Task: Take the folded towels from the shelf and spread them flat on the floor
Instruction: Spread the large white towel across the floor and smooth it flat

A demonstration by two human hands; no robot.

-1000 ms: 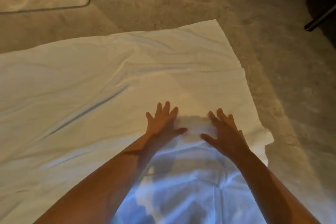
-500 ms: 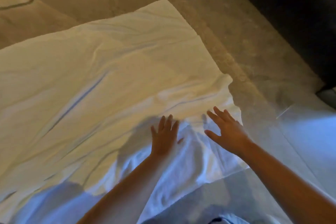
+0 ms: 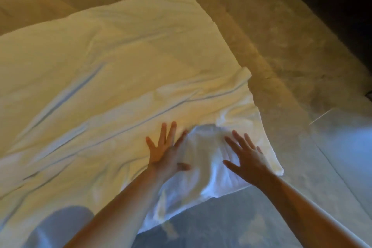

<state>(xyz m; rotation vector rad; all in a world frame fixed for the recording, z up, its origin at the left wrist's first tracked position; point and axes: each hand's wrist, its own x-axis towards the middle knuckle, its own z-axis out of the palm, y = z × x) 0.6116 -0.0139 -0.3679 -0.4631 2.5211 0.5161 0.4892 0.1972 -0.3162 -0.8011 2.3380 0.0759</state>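
The white towel (image 3: 120, 66) lies spread on the floor (image 3: 271, 56), wrinkly, with a puffy bump near its right edge. The left hand (image 3: 165, 153) and right hand (image 3: 247, 159) sit either side of the bump, fingers straight and apart.

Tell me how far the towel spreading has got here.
Done: one white towel lies opened on the floor. In hand: left hand and right hand, fingers spread, rest on its near right part. Left: creases and the rumpled right edge; no shelf or other towels in view.
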